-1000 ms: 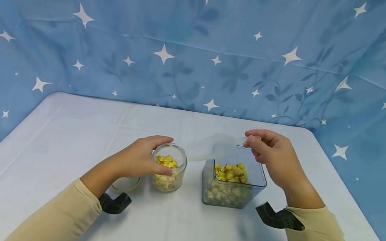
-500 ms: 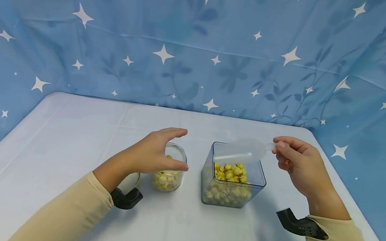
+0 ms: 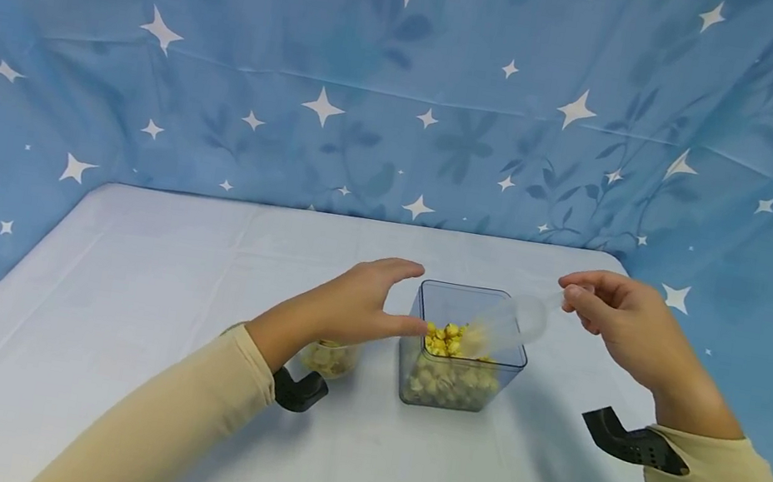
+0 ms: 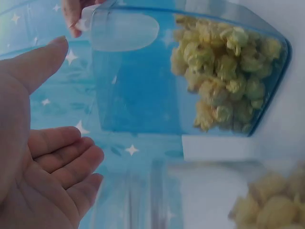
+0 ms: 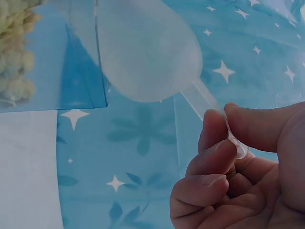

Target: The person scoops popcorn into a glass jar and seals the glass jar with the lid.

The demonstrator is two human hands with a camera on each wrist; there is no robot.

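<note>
Two bare hands flank the square bin [image 3: 449,297]. At its two o'clock, the right hand [image 3: 623,329] pinches the scoop [image 3: 512,328], now tipped mouth-down within the opening; I can't tell whether it touches the popcorn [image 3: 445,341]. The left hand [image 3: 364,305], wrapped round the jar [image 3: 330,360] a second ago, is spread free just off the bin's ten o'clock.
</note>
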